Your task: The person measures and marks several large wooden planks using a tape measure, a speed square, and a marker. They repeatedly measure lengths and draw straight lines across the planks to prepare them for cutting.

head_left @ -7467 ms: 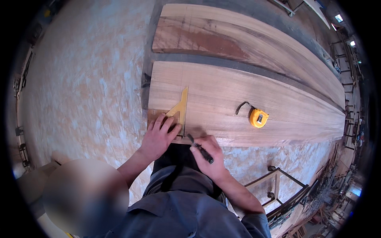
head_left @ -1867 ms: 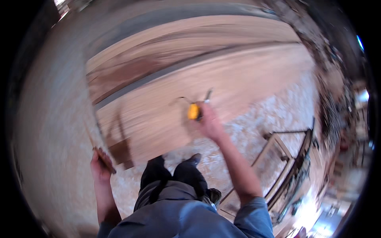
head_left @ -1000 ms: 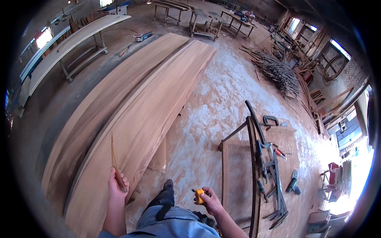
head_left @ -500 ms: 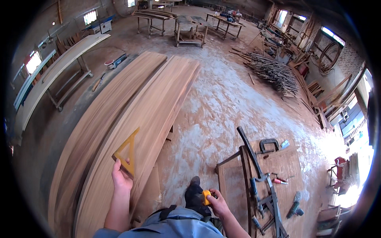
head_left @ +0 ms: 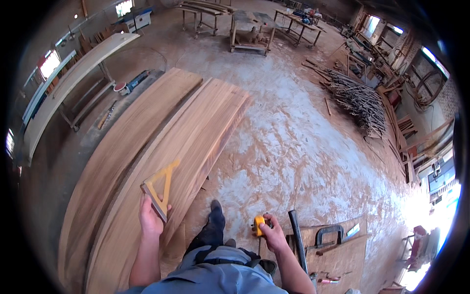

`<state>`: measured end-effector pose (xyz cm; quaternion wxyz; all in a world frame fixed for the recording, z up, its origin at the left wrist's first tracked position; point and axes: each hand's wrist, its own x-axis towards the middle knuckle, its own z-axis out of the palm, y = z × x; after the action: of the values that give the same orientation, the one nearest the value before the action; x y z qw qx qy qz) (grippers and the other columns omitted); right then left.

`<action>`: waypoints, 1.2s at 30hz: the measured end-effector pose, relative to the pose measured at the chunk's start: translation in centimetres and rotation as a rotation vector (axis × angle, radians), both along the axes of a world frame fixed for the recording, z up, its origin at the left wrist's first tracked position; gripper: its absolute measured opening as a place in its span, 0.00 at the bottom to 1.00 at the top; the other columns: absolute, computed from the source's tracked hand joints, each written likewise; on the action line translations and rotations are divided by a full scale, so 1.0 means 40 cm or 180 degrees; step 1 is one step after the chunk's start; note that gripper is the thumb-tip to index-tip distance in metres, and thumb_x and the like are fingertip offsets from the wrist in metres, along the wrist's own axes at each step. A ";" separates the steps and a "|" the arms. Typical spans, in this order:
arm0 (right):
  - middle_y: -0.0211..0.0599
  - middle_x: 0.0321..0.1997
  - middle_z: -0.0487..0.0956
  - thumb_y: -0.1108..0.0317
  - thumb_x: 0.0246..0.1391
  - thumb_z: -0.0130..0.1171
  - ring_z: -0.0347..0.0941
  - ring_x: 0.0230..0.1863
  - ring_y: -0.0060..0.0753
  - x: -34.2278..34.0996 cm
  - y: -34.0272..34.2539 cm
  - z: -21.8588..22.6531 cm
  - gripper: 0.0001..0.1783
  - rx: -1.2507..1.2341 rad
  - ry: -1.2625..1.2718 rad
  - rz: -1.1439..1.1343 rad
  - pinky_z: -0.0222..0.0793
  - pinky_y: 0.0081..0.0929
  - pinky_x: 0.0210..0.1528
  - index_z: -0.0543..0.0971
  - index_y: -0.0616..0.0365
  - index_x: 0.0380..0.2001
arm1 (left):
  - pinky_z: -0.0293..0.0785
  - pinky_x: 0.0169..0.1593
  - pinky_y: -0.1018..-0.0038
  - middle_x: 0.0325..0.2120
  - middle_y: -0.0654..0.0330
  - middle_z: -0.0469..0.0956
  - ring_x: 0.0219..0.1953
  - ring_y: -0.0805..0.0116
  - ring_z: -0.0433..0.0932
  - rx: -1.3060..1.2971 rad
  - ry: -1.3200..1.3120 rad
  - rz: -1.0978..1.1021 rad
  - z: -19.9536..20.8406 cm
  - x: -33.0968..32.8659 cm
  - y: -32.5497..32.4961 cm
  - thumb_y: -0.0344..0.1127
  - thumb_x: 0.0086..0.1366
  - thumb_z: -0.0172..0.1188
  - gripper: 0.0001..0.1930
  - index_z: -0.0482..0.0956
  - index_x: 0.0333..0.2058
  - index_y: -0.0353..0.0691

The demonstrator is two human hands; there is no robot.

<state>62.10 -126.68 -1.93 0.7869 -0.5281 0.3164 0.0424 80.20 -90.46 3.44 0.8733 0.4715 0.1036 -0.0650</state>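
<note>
My left hand (head_left: pixel 152 218) is closed round the thick dark base of a yellow triangular try square (head_left: pixel 169 182), held above the near wooden slab (head_left: pixel 196 142). The square's pointed end leans away toward the slab's far end. In my right hand (head_left: pixel 275 235) is a yellow tape measure (head_left: pixel 258 225), gripped between thumb and fingers in front of my body; its blade cannot be made out. A second wide slab (head_left: pixel 112 157) lies to the left, side by side with the first along a dark gap.
At lower right a wooden board (head_left: pixel 350 255) carries a black C-clamp (head_left: pixel 329 235), a long bar clamp (head_left: pixel 296 237) and a red-handled tool (head_left: pixel 329 281). An angle grinder (head_left: pixel 129 85) lies beyond the left slab. Metal rods (head_left: pixel 355 100) are heaped at far right; a wheeled table (head_left: pixel 252 22) stands ahead.
I have stepped forward, and the clamp-covered board has slid down in view. The try square has turned slightly to show more of its face. Both hands keep their holds.
</note>
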 end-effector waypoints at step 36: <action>0.33 0.47 0.74 0.69 0.57 0.67 0.70 0.47 0.25 1.511 -0.766 0.014 0.31 -0.0249 -0.0168 0.2554 0.68 0.25 0.52 0.66 0.58 0.60 | 0.67 0.60 0.52 0.46 0.47 0.76 0.54 0.43 0.71 0.5527 -0.0004 0.0896 -0.204 0.740 -0.810 0.26 0.53 0.68 0.16 0.74 0.40 0.36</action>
<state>122.55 -157.32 -1.37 0.6951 -0.6401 0.0661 0.3206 109.81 -122.87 -4.74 0.2062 0.9520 0.1732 0.1453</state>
